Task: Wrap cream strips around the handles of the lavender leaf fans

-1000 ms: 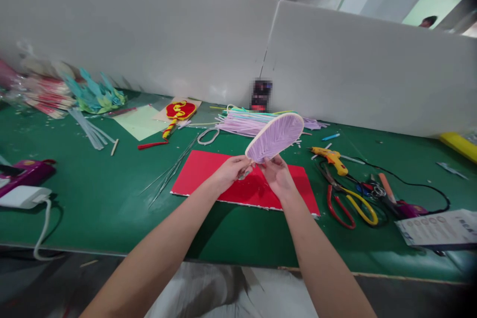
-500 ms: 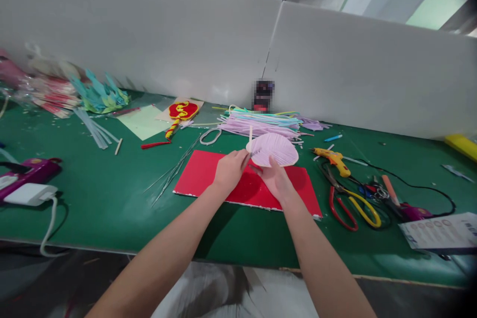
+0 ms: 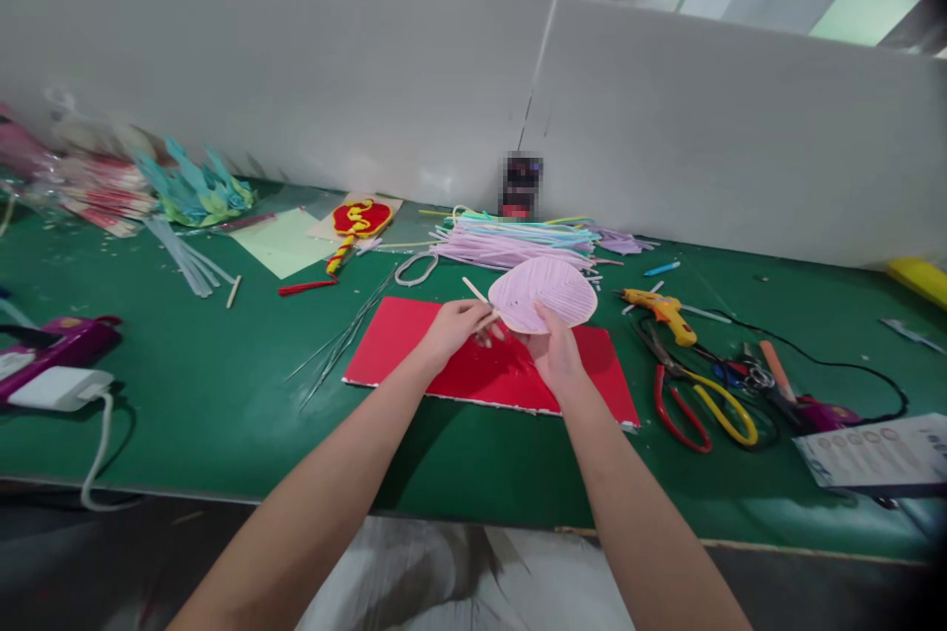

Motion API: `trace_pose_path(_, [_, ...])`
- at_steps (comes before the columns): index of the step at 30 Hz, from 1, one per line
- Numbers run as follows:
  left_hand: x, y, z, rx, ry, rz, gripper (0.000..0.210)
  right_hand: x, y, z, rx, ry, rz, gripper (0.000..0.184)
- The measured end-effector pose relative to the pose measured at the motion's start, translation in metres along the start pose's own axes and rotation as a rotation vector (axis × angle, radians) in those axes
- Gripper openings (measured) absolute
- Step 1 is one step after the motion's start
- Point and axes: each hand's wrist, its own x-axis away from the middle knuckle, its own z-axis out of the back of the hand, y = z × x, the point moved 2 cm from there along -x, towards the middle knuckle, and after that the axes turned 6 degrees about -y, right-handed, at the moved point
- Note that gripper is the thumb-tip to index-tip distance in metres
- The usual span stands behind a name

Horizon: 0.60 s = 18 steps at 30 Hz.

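A lilac oval fan-shaped piece (image 3: pixel 544 294) with a ribbed face and a cream rim is held above a red board (image 3: pixel 400 335). My right hand (image 3: pixel 558 350) grips its lower edge, thumb on the face and fingers underneath. At the left edge of the oval, my left hand (image 3: pixel 460 325) is closed in a pinch on a thin cream strip, apparently a pipe cleaner (image 3: pixel 474 290), whose free end sticks out up and to the left. Exactly how the strip meets the rim is hidden by the fingers.
Behind the board lies a heap of lilac and mint pipe cleaners (image 3: pixel 510 242). A red and yellow fan (image 3: pixel 361 219) and thin wires (image 3: pixel 340 345) are to the left. On the right are a yellow glue gun (image 3: pixel 666 315), pliers (image 3: pixel 685 394) and a cord.
The cream strip's free end has swung from upright to leaning left. My left hand has shifted slightly left and down, and the lilac oval has turned a little.
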Motion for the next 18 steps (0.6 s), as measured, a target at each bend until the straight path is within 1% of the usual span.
trace_pose_path(2, [0.0, 0.001, 0.001, 0.017, -0.014, 0.018, 0.025, 0.0, 0.0, 0.0, 0.023, -0.018, 0.007, 0.031])
trace_pose_path(4, [0.001, 0.002, 0.001, 0.042, -0.021, 0.003, 0.025, 0.002, -0.001, -0.001, 0.056, -0.075, 0.024, 0.034])
trace_pose_path(8, [0.002, 0.003, 0.002, 0.238, -0.011, -0.005, 0.026, 0.007, -0.002, -0.007, 0.106, -0.234, 0.054, 0.038])
trace_pose_path(10, [0.004, 0.005, 0.003, 0.337, -0.018, -0.001, 0.023, 0.008, 0.0, -0.009, 0.127, -0.26, 0.024, 0.042])
trace_pose_path(12, [0.006, 0.006, 0.001, 0.402, -0.081, 0.022, 0.02, 0.007, 0.002, -0.007, 0.136, -0.205, -0.012, 0.039])
trace_pose_path(15, [0.009, 0.005, -0.005, 0.445, -0.201, 0.105, 0.019, 0.002, 0.003, -0.002, 0.077, -0.056, 0.007, 0.02])
trace_pose_path(16, [0.01, 0.005, -0.007, 0.446, -0.219, 0.128, 0.018, 0.001, 0.003, -0.001, 0.048, -0.021, 0.021, 0.018])
trace_pose_path(18, [0.011, 0.004, -0.011, 0.424, -0.215, 0.147, 0.017, 0.0, 0.001, 0.0, 0.011, 0.014, 0.041, 0.017])
